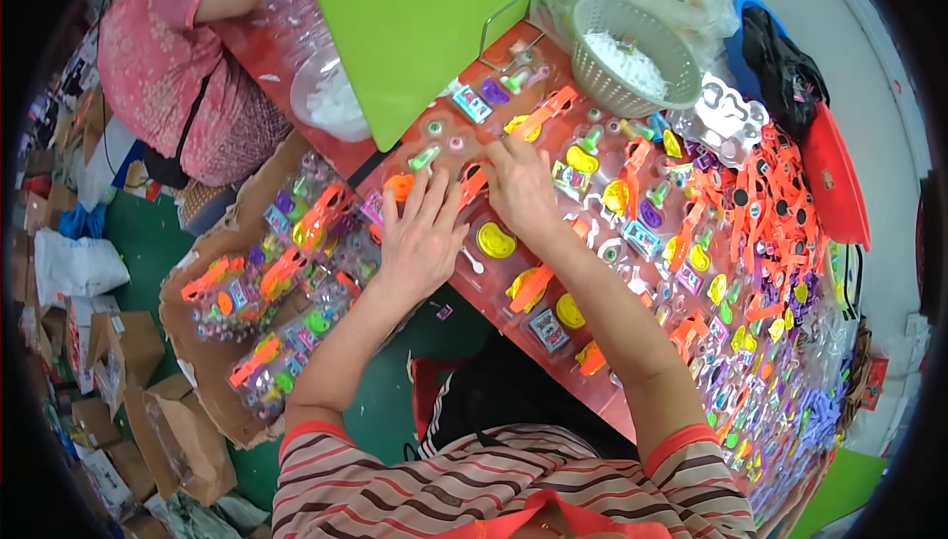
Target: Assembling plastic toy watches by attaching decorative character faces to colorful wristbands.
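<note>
My left hand [423, 235] lies with its fingers stretched out over a clear blister tray at the table's near edge. An orange toy piece [399, 186] shows by its fingertips. Just to the right, my right hand [520, 189] has its fingers curled down on the upper end of an orange toy watch [472, 186], which lies between the two hands. In the tray area above them sits a small green-capped piece [425, 157]. A yellow round toy [496, 240] and a white plastic spoon [472, 261] lie below the right hand.
Filled trays lie in a cardboard box [252, 427] at left. More toy trays and a heap of orange watches [775, 193] cover the table rightward. A grey basket [632, 85] of white pieces stands behind, beside a green board [415, 36]. Someone in pink [148, 55] works at far left.
</note>
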Tool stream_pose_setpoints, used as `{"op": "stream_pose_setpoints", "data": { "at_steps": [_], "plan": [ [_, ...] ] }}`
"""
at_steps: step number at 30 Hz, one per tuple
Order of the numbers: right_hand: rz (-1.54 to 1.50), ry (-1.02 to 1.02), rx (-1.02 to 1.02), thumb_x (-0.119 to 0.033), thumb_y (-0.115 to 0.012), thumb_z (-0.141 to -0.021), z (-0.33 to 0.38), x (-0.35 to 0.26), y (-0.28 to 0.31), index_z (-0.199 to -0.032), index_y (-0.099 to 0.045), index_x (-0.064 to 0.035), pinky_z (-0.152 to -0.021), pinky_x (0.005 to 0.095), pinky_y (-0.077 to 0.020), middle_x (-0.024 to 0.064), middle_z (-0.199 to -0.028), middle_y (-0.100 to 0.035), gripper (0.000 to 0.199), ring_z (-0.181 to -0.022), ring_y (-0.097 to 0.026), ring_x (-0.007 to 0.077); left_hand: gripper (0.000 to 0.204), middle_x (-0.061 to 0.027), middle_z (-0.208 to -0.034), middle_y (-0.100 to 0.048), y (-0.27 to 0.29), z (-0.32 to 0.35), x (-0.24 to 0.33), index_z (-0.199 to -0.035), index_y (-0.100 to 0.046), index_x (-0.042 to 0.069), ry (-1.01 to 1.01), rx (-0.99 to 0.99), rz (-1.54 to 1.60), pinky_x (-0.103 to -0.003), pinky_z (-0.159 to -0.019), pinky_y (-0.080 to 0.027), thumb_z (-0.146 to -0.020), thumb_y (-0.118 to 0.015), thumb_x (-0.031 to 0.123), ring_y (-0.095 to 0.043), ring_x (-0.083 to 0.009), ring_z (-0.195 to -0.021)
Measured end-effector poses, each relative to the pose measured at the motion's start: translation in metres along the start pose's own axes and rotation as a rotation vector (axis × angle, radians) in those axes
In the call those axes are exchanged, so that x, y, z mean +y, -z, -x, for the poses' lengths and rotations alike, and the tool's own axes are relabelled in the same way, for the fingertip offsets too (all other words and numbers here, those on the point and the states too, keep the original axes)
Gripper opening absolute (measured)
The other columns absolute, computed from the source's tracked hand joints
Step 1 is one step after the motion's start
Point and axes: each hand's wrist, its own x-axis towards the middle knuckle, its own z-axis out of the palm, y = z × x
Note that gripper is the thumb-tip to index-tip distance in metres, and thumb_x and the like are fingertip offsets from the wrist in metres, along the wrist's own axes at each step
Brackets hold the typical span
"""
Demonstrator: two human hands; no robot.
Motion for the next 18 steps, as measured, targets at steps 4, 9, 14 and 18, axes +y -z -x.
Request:
{"op": "stream_pose_setpoints", "data": {
  "at_steps": [4,9,14,18],
  "plan": [
    [0.066,0.089,0.06,-0.005,-0.062,-0.068,0.001,0.0,-0.003,-0.088,-0.054,-0.0071,-0.072,0.0385,-0.0379,0.0084,-0.085,-0.051,0.021,-0.085,-0.054,0.0264,0.055,-0.0172,-0.139,-0.04,-0.005,-0.001,0.0,-0.128,-0.049,0.0,0.006,0.004,0.012,-0.057,-0.101,-0.027,-0.081,-0.063,0.024,-0.035,-0.0346,-0.13],
    [0.061,0.045,-0.014,-0.008,-0.062,-0.071,-0.014,0.002,0.005,-0.088,-0.06,-0.0067,-0.074,0.0384,-0.0392,0.0099,-0.086,-0.056,0.017,-0.086,-0.057,0.0275,0.05,-0.0171,-0.141,-0.039,-0.004,-0.011,0.001,-0.131,-0.046,0.001,0.023,-0.031,-0.005,-0.056,-0.105,-0.022,-0.087,-0.055,0.022,-0.033,-0.0346,-0.132],
    [-0.094,-0.03,0.064,-0.012,-0.06,-0.082,0.0,0.008,0.045,-0.093,-0.065,-0.0064,-0.073,0.0402,-0.0435,0.01,-0.088,-0.06,0.014,-0.086,-0.06,0.0281,0.055,-0.0177,-0.14,-0.04,-0.004,-0.016,0.0,-0.131,-0.046,0.002,0.008,-0.024,-0.061,-0.061,-0.102,-0.021,-0.085,-0.058,0.031,-0.033,-0.0349,-0.132],
    [-0.228,-0.084,0.072,-0.009,-0.06,-0.082,0.063,0.012,0.098,-0.094,-0.064,-0.0059,-0.068,0.0385,-0.0443,0.0096,-0.084,-0.058,0.013,-0.079,-0.058,0.0291,0.058,-0.0208,-0.141,-0.037,0.005,0.0,0.004,-0.132,-0.046,0.002,0.045,-0.016,-0.061,-0.065,-0.102,-0.018,-0.085,-0.057,0.035,-0.03,-0.0369,-0.134]
  ]
}}
